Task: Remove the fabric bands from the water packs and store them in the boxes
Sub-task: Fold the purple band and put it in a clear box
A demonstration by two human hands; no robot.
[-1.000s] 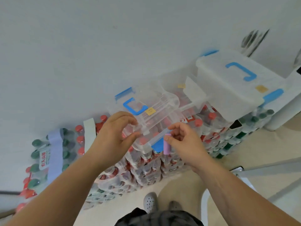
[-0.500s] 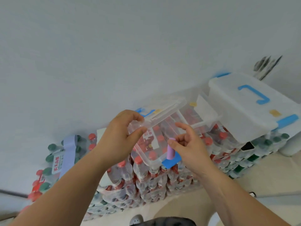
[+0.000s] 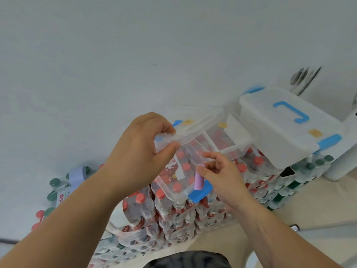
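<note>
- Progress: I'd call this mid-task, on the "store" half for one band. The left hand (image 3: 139,151) has its fingers and thumb pinched on the lid (image 3: 197,126) of the small clear box (image 3: 173,188) and is holding it tipped up, so the box is open.
- The right hand (image 3: 224,176) is pinching a rolled-up purple band (image 3: 200,180) between thumb and fingertips. The roll hangs right at the box's near edge, just above the blue latch (image 3: 199,194), and isn't inside yet.
- Through the clear walls I only see bottle caps and a label underneath. I can't spot any bands already in there, but it's hard to be sure.
- Left to do, by my guess: drop the roll in, close the lid, then deal with the pale lilac band (image 3: 77,174) still wrapped round a green-capped pack at the left end of the stack.
- Count, boxes: three as far as I can tell, all sitting on top of the water packs (image 3: 173,215). There's the open small one, another clear box (image 3: 231,144) right behind it, and a bigger closed box (image 3: 280,136) with a blue handle toward the right end.
- Count, bands: two in view, one held and one on a pack. The arms may hide more.
- Packs: too many and too jumbled to count, with red caps in the middle and green caps at both ends.
</note>
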